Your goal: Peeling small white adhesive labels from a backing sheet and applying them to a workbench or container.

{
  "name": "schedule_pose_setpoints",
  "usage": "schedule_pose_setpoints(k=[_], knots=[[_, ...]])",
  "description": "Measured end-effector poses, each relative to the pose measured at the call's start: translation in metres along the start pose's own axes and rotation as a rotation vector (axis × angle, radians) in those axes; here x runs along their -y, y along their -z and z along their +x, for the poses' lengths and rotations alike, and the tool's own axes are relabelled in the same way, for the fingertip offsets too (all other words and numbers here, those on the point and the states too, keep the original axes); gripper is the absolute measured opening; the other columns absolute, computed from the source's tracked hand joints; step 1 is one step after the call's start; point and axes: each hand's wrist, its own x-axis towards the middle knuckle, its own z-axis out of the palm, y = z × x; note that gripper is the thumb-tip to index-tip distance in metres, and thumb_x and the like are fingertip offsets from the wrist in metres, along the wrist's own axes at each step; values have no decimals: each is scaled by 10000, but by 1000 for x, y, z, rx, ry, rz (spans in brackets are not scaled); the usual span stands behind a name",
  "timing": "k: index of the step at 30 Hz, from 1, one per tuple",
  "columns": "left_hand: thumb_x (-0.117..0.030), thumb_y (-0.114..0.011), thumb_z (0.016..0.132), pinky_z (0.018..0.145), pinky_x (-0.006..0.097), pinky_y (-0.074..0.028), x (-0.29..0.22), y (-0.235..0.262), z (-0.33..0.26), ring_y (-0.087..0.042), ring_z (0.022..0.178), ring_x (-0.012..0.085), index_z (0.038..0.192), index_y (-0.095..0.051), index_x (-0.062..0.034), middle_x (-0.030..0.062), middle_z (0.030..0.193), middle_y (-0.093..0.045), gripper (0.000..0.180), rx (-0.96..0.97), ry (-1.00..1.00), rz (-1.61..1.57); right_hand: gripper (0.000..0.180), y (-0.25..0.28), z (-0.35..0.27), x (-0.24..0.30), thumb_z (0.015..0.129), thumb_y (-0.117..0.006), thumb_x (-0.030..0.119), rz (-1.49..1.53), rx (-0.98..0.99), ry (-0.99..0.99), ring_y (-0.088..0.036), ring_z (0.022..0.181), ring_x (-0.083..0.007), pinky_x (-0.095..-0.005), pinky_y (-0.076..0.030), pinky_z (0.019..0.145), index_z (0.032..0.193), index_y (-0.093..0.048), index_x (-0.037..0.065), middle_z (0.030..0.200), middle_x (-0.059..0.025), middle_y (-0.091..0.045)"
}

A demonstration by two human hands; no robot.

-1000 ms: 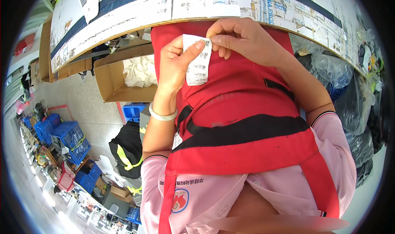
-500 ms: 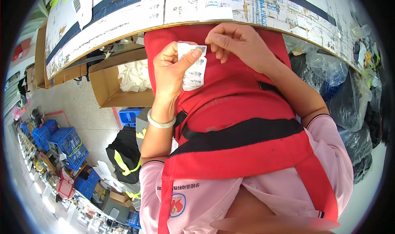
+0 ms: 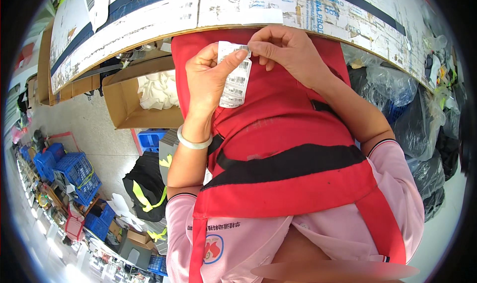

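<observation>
My left hand (image 3: 206,81) holds a narrow white label strip (image 3: 234,76) printed with barcodes, thumb pressed on its upper part. My right hand (image 3: 288,49) pinches the strip's top corner with thumb and forefinger. Both hands are raised in front of my red apron (image 3: 278,148), just below the edge of a cardboard-covered table (image 3: 238,9). A pale bangle (image 3: 191,142) circles my left wrist.
An open cardboard box (image 3: 129,96) with white material stands left under the table. Blue crates (image 3: 69,171) and a black and yellow bag (image 3: 146,186) lie on the floor at left. Dark plastic bags (image 3: 412,114) pile up at right.
Both hands have stayed together on the label strip, drifting slightly up toward the table edge. The right fingers have shifted along the strip's top corner.
</observation>
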Motion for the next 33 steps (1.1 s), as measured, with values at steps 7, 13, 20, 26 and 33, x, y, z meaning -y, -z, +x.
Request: schedule_pose_setpoints(k=[7,13,20,26,33], knots=[[-13,-681,838,680,198,-473,4,9,2,-597,760,70,963,-691,13,29,873,-673,128,140,-28,-13,187,7,7,0,906,-616,178,-67,-48,44,-581,676,-87,-223,-498,596,950,-640,-2,801,-36,-643],[-39,-655,862,706,224,-510,22,32,12,-644,791,115,966,-681,22,75,886,-685,124,146,166,-189,170,43,34,4,932,-576,172,-234,-192,67,-594,709,-81,-219,-493,634,984,-621,17,804,-19,-623],[-63,-619,892,712,270,-555,48,61,24,-677,783,163,950,-658,32,125,896,-697,118,84,243,-427,144,56,43,12,910,-579,110,-225,-95,-81,-614,592,-134,-234,-510,524,905,-584,-34,733,-92,-633],[-63,-628,887,716,274,-560,50,62,24,-680,794,166,952,-655,34,129,897,-696,120,117,252,-401,130,52,45,18,897,-586,91,-236,-78,-98,-617,583,-139,-239,-508,513,881,-587,-37,716,-100,-637],[-64,-635,883,702,270,-561,49,59,25,-679,765,162,937,-656,27,121,880,-696,107,99,254,-388,124,52,47,16,895,-584,87,-242,-101,-111,-615,579,-141,-240,-506,506,872,-589,-35,706,-96,-633]])
